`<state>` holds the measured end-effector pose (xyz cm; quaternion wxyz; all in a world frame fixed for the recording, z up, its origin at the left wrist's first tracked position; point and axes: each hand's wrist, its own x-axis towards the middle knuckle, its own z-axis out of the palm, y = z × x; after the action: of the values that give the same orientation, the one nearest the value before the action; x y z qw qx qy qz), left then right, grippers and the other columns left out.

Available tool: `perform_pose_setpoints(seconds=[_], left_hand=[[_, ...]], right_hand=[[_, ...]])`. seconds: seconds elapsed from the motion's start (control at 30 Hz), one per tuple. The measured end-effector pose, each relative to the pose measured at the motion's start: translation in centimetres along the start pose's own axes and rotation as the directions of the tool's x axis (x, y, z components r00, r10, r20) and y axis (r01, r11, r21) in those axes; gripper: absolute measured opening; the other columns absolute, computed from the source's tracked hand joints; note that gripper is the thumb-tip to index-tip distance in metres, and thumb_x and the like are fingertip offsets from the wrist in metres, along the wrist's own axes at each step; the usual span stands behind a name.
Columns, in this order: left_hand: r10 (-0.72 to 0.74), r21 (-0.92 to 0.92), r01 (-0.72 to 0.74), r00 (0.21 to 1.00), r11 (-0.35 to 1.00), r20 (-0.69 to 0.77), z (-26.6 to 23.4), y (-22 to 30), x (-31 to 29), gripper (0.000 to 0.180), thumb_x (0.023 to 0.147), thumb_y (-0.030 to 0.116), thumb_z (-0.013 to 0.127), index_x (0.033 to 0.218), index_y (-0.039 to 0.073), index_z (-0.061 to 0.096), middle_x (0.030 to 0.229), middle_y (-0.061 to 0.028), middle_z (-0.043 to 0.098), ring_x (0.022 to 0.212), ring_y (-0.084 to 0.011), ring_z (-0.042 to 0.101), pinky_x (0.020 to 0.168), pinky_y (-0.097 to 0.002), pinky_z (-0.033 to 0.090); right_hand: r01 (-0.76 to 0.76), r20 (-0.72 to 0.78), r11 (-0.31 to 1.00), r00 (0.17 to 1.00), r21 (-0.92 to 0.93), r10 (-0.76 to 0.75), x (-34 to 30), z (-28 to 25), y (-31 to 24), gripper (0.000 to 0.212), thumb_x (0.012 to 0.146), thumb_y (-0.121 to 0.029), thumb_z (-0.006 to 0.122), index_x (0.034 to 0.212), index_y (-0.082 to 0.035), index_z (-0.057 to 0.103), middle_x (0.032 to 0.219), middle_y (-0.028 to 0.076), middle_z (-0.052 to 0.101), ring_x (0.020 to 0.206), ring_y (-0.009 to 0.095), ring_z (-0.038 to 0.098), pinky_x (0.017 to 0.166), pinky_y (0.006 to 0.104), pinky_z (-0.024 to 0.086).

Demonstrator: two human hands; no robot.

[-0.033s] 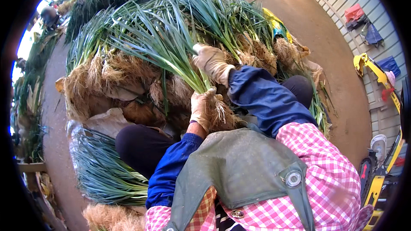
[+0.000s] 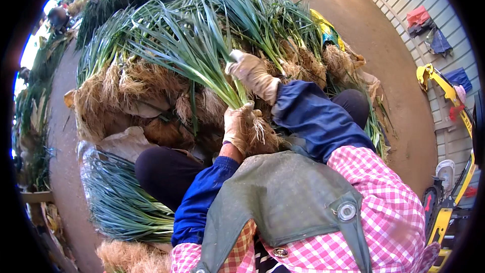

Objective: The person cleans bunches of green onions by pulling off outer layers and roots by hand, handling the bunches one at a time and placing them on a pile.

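My left hand point(image 2: 237, 126), in a pale glove, is closed round the lower stalks of a bunch of leek-like greens point(image 2: 209, 71). The bunch's long flat leaves fan up and to the left, and its brown fibrous roots point(image 2: 265, 139) hang beside that hand. Just above and to the right, my gloved right hand point(image 2: 255, 76) is closed beside the bunch's upper stalks. Something pale shows at its fingertips, too small to name. Behind both hands lies a long heap of the same greens point(image 2: 121, 45), with matted roots point(image 2: 131, 81) facing me.
At the lower left another bundle of greens point(image 2: 126, 197) lies near my knee point(image 2: 161, 174). A yellow and blue bag point(image 2: 326, 30) is at the heap's right end. A yellow machine arm point(image 2: 449, 91) stands by the ribbed wall point(image 2: 399, 0). Brown floor point(image 2: 353, 25) runs between.
My right hand has shifted very slightly, with its wrist a little further right. My left hand keeps hold of the bunch almost unmoved.
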<state>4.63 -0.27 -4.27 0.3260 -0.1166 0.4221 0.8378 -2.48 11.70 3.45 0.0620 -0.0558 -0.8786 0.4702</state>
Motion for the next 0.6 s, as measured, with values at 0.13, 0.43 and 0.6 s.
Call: perform_pose_setpoints(seconds=[0.13, 0.43, 0.6], left_hand=[[-0.035, -0.108, 0.052, 0.988, 0.993, 0.15, 0.9, 1.0, -0.8, 0.025, 0.08, 0.009, 0.066, 0.101, -0.003, 0.058, 0.079, -0.0162, 0.065, 0.061, -0.0236, 0.063, 0.055, -0.0336, 0.055], [-0.045, -0.297, 0.096, 0.984, 0.95, 0.173, 0.7, 0.7, -0.6, 0.019, 0.087, 0.009, 0.057, 0.105, 0.002, 0.058, 0.09, -0.0072, 0.066, 0.068, -0.0178, 0.064, 0.059, -0.0305, 0.054], [0.02, -0.293, 0.024, 0.989, 0.956, 0.144, 1.4, 0.3, 1.0, 0.02, 0.082, 0.005, 0.057, 0.098, -0.006, 0.061, 0.087, -0.0122, 0.065, 0.074, -0.0218, 0.065, 0.067, -0.0322, 0.056]], right_hand=[[-0.256, 0.248, 0.462, 0.966, 0.849, 0.078, -4.4, -3.3, 1.3, 0.023, 0.093, -0.016, 0.051, 0.095, 0.005, 0.06, 0.059, -0.005, 0.047, 0.044, 0.003, 0.04, 0.041, 0.0179, 0.035], [-0.424, 0.422, 0.199, 0.905, 0.883, 0.055, -8.8, -2.3, 0.2, 0.028, 0.095, -0.022, 0.048, 0.098, 0.003, 0.059, 0.048, -0.008, 0.036, 0.039, 0.004, 0.034, 0.041, 0.0221, 0.03], [-0.499, 0.511, 0.13, 0.854, 0.857, -0.095, -12.0, -3.6, 0.7, 0.026, 0.092, -0.02, 0.052, 0.093, 0.005, 0.058, 0.054, 0.002, 0.05, 0.037, 0.007, 0.038, 0.036, 0.0215, 0.032]])
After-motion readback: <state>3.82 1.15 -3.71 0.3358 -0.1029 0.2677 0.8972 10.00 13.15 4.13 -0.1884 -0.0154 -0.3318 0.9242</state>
